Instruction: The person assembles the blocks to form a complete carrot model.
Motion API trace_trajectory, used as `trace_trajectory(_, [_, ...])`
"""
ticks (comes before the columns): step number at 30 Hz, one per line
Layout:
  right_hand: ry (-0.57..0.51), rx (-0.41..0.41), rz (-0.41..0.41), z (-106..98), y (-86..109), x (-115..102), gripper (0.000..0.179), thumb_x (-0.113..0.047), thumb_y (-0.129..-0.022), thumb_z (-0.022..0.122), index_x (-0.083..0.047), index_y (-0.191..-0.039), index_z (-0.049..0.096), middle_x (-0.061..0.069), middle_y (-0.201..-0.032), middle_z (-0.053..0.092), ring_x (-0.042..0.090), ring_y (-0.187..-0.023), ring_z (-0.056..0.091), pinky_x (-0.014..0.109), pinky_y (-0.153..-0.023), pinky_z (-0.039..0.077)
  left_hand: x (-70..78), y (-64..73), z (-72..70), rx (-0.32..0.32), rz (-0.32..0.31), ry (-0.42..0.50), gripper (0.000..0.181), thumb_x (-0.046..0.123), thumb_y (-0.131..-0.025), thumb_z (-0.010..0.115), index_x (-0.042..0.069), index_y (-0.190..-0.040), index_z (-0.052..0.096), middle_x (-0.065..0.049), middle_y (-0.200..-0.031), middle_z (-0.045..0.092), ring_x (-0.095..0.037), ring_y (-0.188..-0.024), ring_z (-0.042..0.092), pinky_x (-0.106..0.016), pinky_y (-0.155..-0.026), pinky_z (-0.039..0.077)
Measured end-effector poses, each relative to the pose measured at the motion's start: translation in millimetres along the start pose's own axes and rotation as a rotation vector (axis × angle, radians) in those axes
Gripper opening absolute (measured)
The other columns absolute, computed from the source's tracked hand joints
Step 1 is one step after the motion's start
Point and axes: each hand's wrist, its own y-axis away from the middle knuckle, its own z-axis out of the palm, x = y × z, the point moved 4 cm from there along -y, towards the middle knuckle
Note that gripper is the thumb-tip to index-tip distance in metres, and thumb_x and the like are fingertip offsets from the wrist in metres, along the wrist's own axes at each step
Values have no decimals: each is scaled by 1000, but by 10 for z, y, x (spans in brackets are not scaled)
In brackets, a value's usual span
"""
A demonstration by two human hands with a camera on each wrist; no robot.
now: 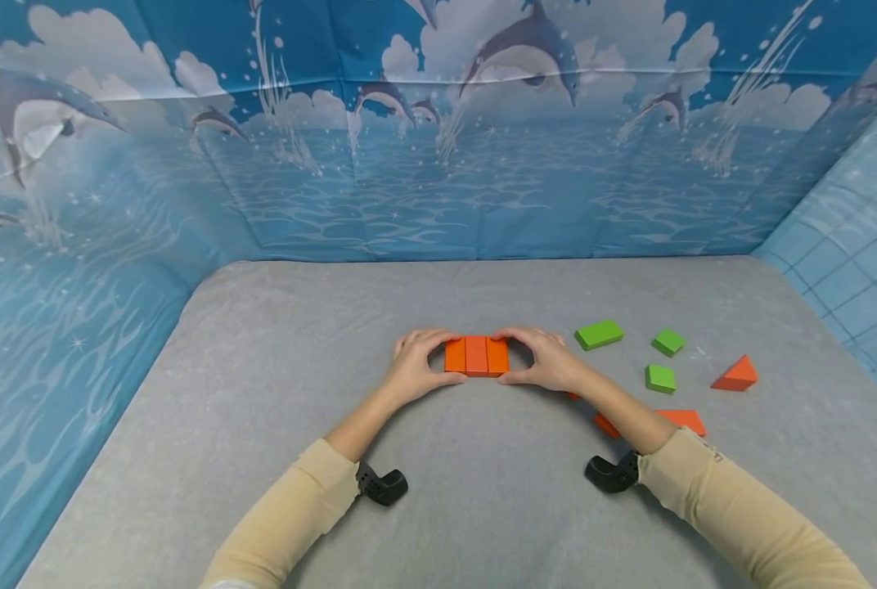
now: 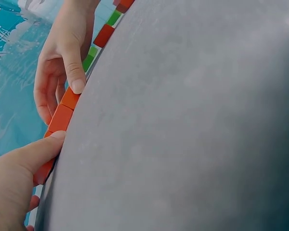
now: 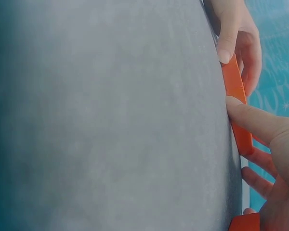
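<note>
While three touching orange rectangular blocks [image 1: 476, 357] lie between, left hand [image 1: 412, 366] and right hand [image 1: 553, 361] grip opposite ends, fingers partly curled.

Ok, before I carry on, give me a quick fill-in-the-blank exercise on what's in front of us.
1. In the head view, the left hand and right hand hold a row of ____ orange blocks.
2. In that view, the triangular block lies to the ____ of the two small green blocks.
3. The surface under the blocks is ____ in color.
4. The blue backdrop is printed with leaping ____.

Missing words: three; right; gray; dolphins.
</note>
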Motion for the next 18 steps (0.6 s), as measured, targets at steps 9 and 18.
trace_trajectory(9, [-6, -1, -2, -2, 6, -2, 62, -27, -72, 78, -9, -126, 52, 11, -128, 53, 32, -121, 41, 57, -88, 26, -6, 19, -9, -9, 23, 60, 39, 30, -88, 59, 14, -124, 57, -5, -129, 53, -25, -119, 42, -49, -100, 19])
trace_trajectory(18, [-5, -9, 8, -2, 2, -8, 62, -26, -72, 78, -9, -126, 52, 11, -129, 52, 32, -121, 41, 57, -88, 25, -33, 22, -10, -20, 24, 68, 34, 23, -93, 52, 15, -125, 56, -4, -130, 52, -25, -122, 40, -49, -100, 20])
